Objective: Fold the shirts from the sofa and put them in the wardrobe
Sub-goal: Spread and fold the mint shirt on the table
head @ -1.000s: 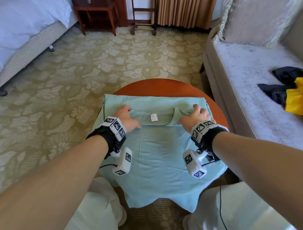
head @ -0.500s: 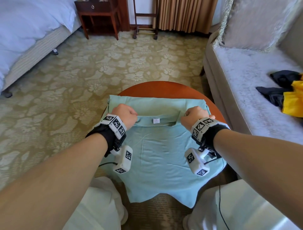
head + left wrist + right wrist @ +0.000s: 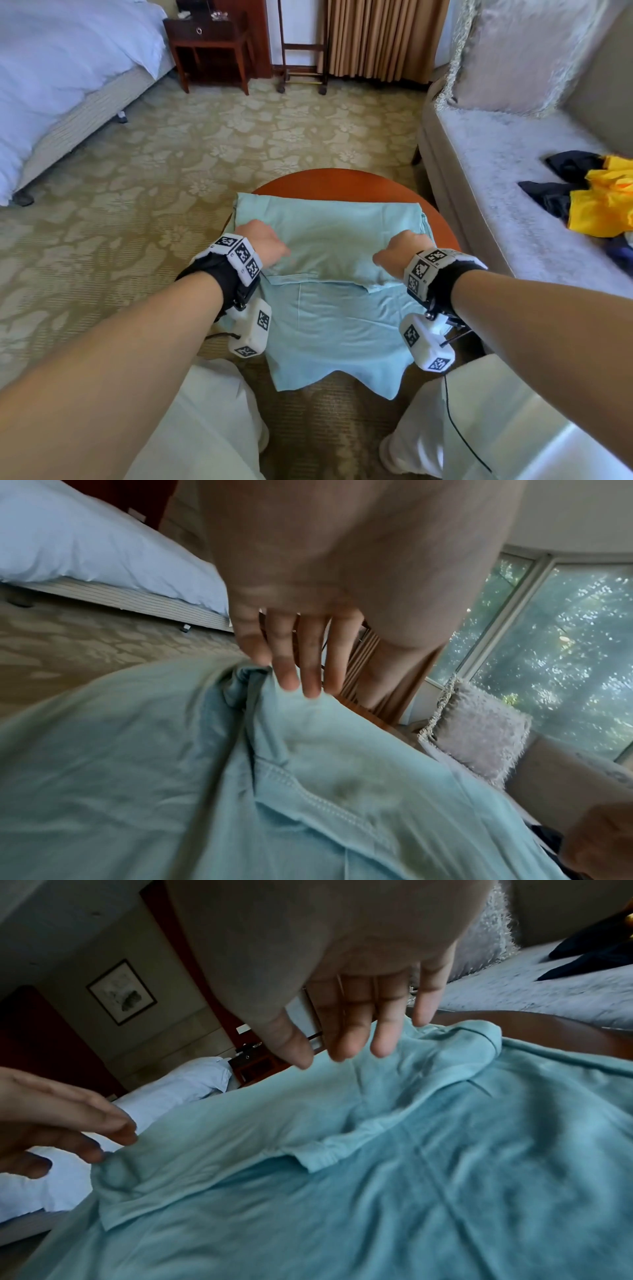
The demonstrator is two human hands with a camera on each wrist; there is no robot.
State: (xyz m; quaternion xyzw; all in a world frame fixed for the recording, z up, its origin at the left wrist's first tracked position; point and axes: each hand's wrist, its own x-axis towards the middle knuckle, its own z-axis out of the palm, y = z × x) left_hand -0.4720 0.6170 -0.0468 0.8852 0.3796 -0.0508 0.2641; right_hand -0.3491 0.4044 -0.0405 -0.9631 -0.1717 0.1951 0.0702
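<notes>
Hands (image 3: 329,248) open over folded shirt (image 3: 329,240)

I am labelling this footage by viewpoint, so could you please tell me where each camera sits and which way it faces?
Head: worn on the head, looking forward and down at the light blue shirt on the round table; both forearms, left hand and right hand show.
Left wrist: under the left wrist, looking along the open fingers toward the window.
Right wrist: under the right wrist, looking along its fingers toward the bed; the left hand appears too.
All three views share the shirt.
</notes>
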